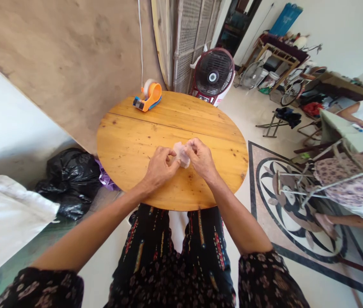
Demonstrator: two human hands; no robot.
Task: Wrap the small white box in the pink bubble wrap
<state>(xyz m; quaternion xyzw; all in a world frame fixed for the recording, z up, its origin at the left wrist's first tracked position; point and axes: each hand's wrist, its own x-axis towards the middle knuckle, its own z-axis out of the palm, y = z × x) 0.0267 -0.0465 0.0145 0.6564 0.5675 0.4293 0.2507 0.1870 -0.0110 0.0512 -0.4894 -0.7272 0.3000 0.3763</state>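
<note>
Between my two hands, just over the middle of the round wooden table (130,145), is a small, thin, whitish-pink piece (181,155) that looks soft and partly see-through. Its exact kind cannot be made out. My left hand (163,164) pinches its left edge with thumb and forefinger. On the other side, my right hand (199,156) holds the upper right edge, fingertips pressed together. An orange and blue tape dispenser (151,97) with a roll of clear tape stands at the table's far left edge, away from both hands.
A dark red fan (213,72) stands behind the table. Black plastic bags (69,179) lie on the floor to the left, beside a wooden board (72,64). At the right, another person (361,119) sits at a light green table (338,128); a folding stool (277,122) stands nearer.
</note>
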